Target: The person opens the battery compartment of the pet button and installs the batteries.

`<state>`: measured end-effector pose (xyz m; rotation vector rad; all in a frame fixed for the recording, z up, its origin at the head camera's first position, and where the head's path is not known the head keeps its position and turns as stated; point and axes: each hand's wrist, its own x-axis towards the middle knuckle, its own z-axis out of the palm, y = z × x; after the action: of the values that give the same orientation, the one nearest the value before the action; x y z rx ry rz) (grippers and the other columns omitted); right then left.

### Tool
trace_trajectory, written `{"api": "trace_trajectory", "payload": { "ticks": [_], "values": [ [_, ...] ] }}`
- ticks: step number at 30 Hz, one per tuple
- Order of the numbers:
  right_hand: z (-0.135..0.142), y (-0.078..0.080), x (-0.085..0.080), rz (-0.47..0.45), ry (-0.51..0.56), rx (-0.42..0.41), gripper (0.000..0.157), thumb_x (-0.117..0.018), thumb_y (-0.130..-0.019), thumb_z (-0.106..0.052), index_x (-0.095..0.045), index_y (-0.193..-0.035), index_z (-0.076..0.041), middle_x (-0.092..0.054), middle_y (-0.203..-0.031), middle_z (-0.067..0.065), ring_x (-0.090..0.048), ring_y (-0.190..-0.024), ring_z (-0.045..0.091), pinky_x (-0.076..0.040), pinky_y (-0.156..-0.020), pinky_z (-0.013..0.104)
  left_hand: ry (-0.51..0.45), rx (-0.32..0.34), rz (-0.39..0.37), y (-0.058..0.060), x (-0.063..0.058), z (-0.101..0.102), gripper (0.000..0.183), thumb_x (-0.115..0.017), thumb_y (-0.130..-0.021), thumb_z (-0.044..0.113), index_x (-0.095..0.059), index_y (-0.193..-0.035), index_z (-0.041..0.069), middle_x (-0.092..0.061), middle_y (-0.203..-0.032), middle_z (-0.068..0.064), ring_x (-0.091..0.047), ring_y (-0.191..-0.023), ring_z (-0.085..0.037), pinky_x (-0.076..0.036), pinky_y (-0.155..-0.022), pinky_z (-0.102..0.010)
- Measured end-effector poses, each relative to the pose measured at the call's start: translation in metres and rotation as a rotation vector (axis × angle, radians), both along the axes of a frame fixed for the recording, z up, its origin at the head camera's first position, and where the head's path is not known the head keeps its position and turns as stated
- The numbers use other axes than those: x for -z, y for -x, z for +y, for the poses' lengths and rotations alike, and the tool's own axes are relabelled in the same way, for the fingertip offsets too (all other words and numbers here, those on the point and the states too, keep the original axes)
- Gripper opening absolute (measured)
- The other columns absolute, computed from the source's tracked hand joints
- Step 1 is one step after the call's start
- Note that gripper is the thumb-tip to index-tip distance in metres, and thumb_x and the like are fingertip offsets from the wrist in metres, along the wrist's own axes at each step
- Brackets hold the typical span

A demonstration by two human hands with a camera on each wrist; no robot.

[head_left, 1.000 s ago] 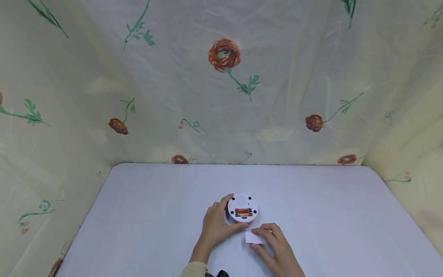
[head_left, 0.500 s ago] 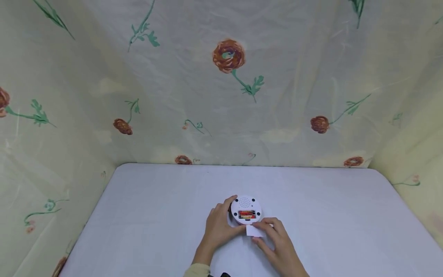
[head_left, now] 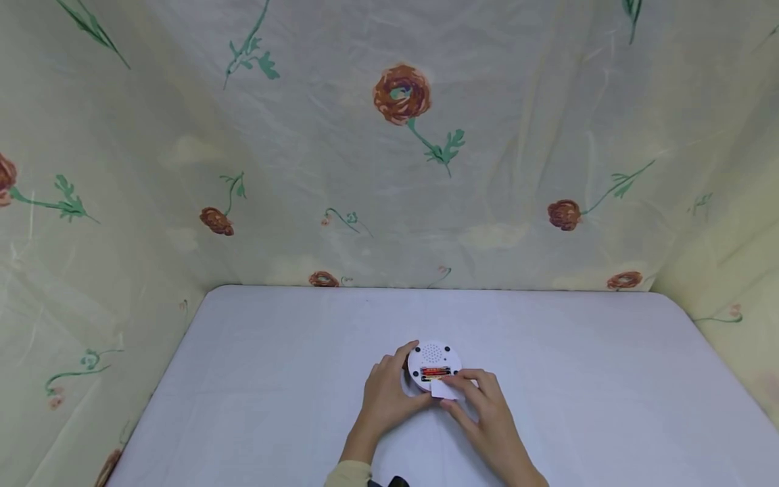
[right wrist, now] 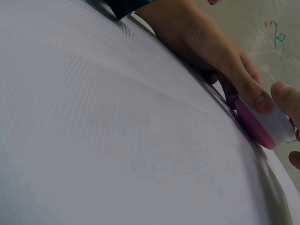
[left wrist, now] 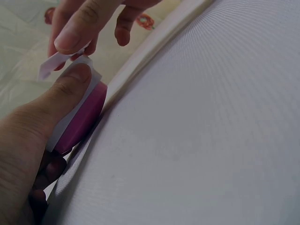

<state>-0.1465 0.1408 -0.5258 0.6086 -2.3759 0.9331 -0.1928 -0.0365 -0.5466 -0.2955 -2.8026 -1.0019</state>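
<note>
A round white device lies on the table with its underside up, showing speaker holes, dark feet and an uncovered battery compartment with red-and-yellow batteries. Its lower rim is magenta in the left wrist view. My left hand grips the device's left side, thumb at the near edge. Between thumb and fingers of my right hand is a white battery cover. The cover is tilted at the near edge of the compartment and overlaps part of it. Whether it touches the slot I cannot tell.
The white-covered table spreads out on both sides of the hands. A floral curtain hangs behind the table and along both its sides.
My right hand has moved the battery cover away from me, from the near side of the device onto the edge of the compartment. My left hand keeps its grip on the device.
</note>
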Motion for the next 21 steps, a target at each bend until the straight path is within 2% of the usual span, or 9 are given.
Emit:
{"api": "trace_trajectory", "payload": {
  "ticks": [7, 14, 21],
  "values": [
    [-0.002, 0.006, -0.001, -0.022, -0.029, 0.016, 0.038, -0.071, -0.073, -0.024, -0.062, -0.109, -0.023, -0.051, -0.108, -0.005, -0.039, -0.102, 0.011, -0.029, -0.087, 0.019, -0.015, 0.016, 0.009, 0.002, 0.001, 0.0, 0.091, -0.059, -0.055, 0.075, -0.031, -0.134, 0.037, -0.056, -0.116, 0.006, -0.051, -0.092, -0.011, -0.039, -0.073, -0.028],
    [-0.006, 0.009, -0.003, -0.102, -0.034, 0.029, 0.034, -0.069, -0.075, -0.028, -0.063, -0.108, -0.025, -0.052, -0.108, -0.007, -0.038, -0.101, 0.009, -0.031, -0.085, 0.023, -0.011, 0.007, -0.01, 0.002, 0.0, 0.001, 0.095, -0.05, -0.051, 0.083, -0.03, -0.134, 0.039, -0.057, -0.115, 0.005, -0.05, -0.09, -0.012, -0.039, -0.072, -0.029],
    [-0.007, 0.013, -0.001, -0.031, -0.024, -0.001, 0.03, -0.071, -0.073, -0.023, -0.065, -0.102, -0.025, -0.053, -0.103, -0.009, -0.039, -0.096, 0.009, -0.03, -0.081, 0.021, -0.01, 0.007, -0.005, 0.0, -0.001, -0.001, 0.094, -0.051, -0.053, 0.081, -0.03, -0.134, 0.038, -0.057, -0.115, 0.005, -0.05, -0.09, -0.012, -0.039, -0.072, -0.028]
  ]
}}
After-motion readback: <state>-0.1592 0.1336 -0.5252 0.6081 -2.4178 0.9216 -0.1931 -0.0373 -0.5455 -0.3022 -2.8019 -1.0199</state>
